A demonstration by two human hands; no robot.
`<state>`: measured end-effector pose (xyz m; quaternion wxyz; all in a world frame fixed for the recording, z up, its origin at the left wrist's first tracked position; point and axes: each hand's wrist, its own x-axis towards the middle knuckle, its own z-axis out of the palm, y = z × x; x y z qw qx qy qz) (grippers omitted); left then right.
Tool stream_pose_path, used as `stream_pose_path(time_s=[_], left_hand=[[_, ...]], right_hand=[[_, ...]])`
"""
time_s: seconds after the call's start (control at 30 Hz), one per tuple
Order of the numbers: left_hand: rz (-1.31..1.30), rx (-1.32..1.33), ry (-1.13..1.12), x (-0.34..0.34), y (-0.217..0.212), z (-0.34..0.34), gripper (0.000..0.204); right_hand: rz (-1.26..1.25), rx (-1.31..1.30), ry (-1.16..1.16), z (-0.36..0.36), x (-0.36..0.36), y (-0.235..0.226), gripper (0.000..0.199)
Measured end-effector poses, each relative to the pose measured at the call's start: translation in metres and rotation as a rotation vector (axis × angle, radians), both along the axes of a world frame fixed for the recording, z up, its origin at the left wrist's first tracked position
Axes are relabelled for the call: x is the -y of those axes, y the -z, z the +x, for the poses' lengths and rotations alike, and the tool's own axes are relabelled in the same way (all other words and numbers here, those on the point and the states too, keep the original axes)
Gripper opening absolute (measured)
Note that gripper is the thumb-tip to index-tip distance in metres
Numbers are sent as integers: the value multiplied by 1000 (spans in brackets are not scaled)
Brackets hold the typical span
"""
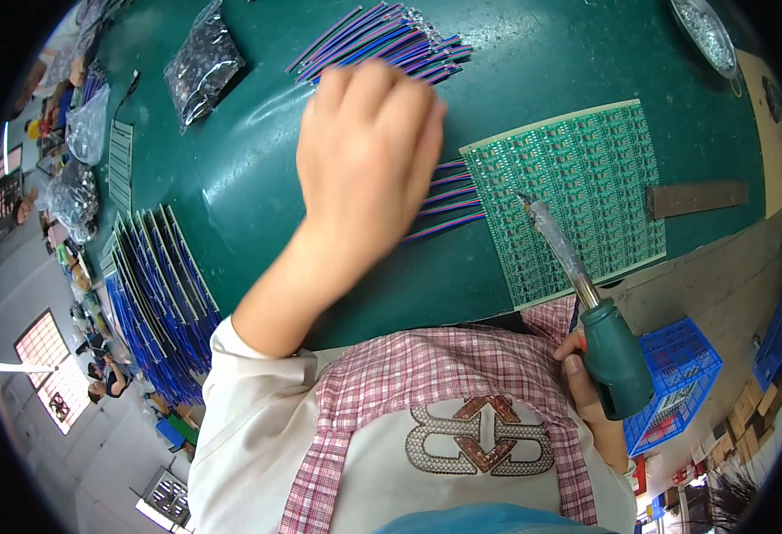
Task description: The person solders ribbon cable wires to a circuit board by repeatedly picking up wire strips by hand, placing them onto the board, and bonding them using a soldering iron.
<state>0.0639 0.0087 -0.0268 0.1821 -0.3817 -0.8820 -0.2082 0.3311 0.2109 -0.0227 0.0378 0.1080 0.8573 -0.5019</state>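
My left hand [369, 151], back upward and slightly blurred, reaches across the table to the near edge of a pile of thin multicoloured wires [382, 40]. Its fingers bend down out of sight, so whether they hold a wire cannot be told. At the lower right my right hand [580, 383] is closed around a soldering iron [618, 360] with a green handle. The iron's tip points up and left, over a green panel of small circuit boards [578, 169]. Several wire strands [451, 200] run leftward from the panel's left edge, partly hidden by my left wrist.
A brown bar [698, 198] lies by the panel's right edge. A metal dish [705, 36] sits far right, a bag of dark parts [202, 67] far left. Stacked boards with blue wires [160, 298] stand left. A blue crate [676, 383] is below the table's right edge.
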Motion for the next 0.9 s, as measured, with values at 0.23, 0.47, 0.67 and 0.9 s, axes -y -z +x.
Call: stream_pose_path(time_s=[0.23,0.47,0.67,0.9], left_hand=[[-36,70,-92,-4,25,-28,7],[288,270,-20,3,18,-29,7],[160,450,225,15,-4,36,18],[93,246,221,12,23,80,25]], right_hand=[[-56,6,15,-1,3,-4,25],[-40,34,19,3,3,-2,28],[-169,241,94,-4,8,-22,13],[-98,189,64,-6,6,-19,18]])
